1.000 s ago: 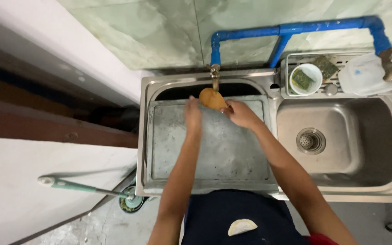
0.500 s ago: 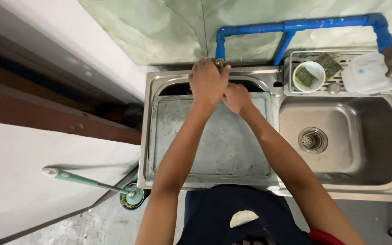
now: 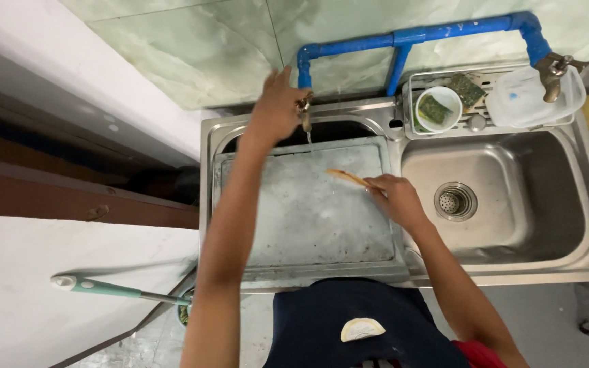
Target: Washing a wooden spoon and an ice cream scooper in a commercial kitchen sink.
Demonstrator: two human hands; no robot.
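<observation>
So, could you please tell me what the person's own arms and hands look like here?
Both arms are bare from the wrist up as far as the view shows, with no sleeves on the forearms. The left hand and right hand wear no gloves; I can make out no rings, watch or bands. A bit of red cloth shows near the right upper arm.

R basin [image 3: 512, 225] prob. free; rack [image 3: 485, 119] blocks rear.

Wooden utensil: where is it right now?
Head view, centre: the thin wooden utensil is in the right hand, over the grey slab covering the left sink basin, just below the tap that the left hand touches.
</observation>
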